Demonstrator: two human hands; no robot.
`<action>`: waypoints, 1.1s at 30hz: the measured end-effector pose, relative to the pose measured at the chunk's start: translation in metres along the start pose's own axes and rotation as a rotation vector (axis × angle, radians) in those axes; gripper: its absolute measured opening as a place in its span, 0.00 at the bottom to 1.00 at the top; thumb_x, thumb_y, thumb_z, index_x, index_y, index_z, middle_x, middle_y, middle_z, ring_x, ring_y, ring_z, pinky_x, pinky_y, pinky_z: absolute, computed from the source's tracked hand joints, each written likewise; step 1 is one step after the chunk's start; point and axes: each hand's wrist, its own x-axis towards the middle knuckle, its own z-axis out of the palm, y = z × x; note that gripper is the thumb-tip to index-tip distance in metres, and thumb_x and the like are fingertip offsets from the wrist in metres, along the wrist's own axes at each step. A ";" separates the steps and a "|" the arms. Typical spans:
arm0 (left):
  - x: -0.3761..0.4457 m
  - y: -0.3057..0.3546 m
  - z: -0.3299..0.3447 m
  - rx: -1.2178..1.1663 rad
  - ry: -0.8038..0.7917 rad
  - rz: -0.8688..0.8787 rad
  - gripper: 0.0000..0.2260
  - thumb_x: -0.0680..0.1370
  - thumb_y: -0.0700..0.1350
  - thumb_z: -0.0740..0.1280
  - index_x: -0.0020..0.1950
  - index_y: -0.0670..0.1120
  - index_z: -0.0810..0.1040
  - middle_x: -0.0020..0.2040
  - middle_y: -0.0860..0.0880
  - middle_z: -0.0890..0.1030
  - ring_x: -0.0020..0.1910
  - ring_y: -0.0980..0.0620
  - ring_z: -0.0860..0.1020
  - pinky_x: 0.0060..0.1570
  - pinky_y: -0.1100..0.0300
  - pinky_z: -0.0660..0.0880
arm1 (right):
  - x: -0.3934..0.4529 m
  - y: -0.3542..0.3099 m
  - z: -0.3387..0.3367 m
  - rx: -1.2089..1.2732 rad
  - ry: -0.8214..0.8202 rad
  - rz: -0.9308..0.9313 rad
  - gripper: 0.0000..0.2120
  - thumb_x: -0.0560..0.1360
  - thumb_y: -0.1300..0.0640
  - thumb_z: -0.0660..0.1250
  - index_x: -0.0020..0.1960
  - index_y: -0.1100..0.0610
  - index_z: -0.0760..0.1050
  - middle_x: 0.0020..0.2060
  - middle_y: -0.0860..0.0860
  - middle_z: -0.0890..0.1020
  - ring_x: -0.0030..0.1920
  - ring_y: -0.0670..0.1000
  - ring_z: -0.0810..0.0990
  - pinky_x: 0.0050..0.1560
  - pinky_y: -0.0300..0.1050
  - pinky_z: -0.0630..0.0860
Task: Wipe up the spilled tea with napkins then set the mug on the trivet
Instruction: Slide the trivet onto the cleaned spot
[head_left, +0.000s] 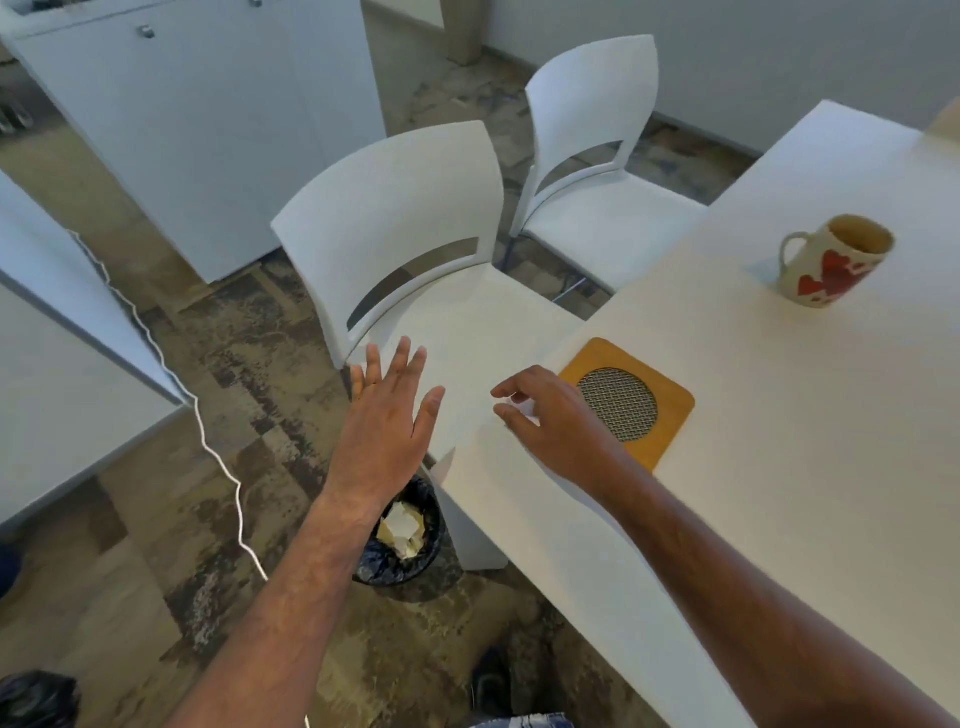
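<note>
A cream mug (831, 260) with red hearts stands upright on the white table (753, 415), far right, handle to the left. A wooden trivet (670, 415) with a round metal mesh centre lies near the table's left edge, bare. My right hand (550, 415) hovers over the table corner just left of the trivet, fingers curled and apart, holding nothing. My left hand (389, 415) is spread flat in the air off the table's edge, above a black-lined bin (405, 535) that holds crumpled, tea-stained napkins (402, 530).
Two white chairs stand against the table's left side, the near chair (405, 239) and the far chair (587, 135). A white cabinet (208, 119) is behind them. A white cable (208, 441) trails over the floor beside another white surface (62, 389) on the left.
</note>
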 end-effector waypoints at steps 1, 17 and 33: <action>0.002 0.005 0.004 -0.010 -0.008 0.013 0.30 0.87 0.62 0.47 0.86 0.51 0.52 0.87 0.54 0.48 0.85 0.48 0.38 0.83 0.49 0.37 | -0.004 0.002 -0.004 -0.001 0.008 0.022 0.10 0.83 0.52 0.67 0.61 0.52 0.80 0.54 0.45 0.80 0.54 0.43 0.79 0.61 0.52 0.77; 0.032 0.097 0.042 0.004 -0.112 0.134 0.25 0.86 0.61 0.56 0.81 0.53 0.64 0.69 0.47 0.81 0.66 0.42 0.80 0.57 0.43 0.81 | -0.088 0.048 -0.060 -0.009 0.236 0.329 0.16 0.80 0.50 0.70 0.67 0.49 0.76 0.64 0.45 0.75 0.66 0.48 0.74 0.72 0.54 0.67; 0.057 0.135 0.056 -0.023 -0.067 0.220 0.24 0.84 0.55 0.63 0.77 0.45 0.71 0.65 0.48 0.83 0.62 0.44 0.77 0.62 0.45 0.75 | -0.118 0.064 -0.062 0.288 0.287 0.485 0.35 0.78 0.45 0.73 0.79 0.52 0.61 0.78 0.48 0.64 0.69 0.43 0.73 0.60 0.34 0.77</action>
